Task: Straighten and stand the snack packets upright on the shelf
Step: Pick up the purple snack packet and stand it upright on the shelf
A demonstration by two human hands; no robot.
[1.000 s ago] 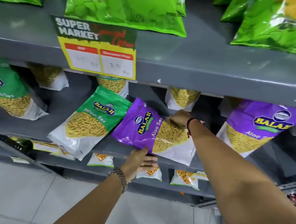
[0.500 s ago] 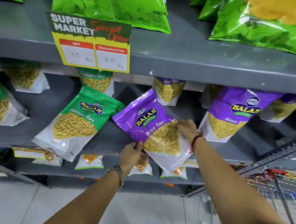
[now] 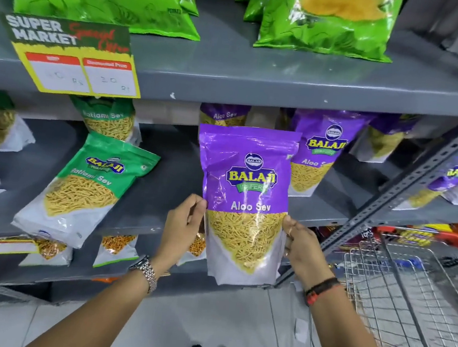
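Standing upright between both hands, the purple Aloo Sev packet (image 3: 243, 203) is held in front of the middle shelf (image 3: 161, 217), its lower half showing thin yellow sev above a white base. Left hand (image 3: 181, 229) has its fingers (image 3: 200, 203) clamped on the packet's left edge; right hand (image 3: 303, 249) is clamped on the right edge. A second purple packet (image 3: 319, 151) stands just behind, to the right. The green Ratlami Sev packet (image 3: 87, 189) lies tilted on the same shelf, holding similar yellow strands. Green chip bags (image 3: 323, 22) sit on the shelf above. A wire trolley (image 3: 406, 299) stands at right.
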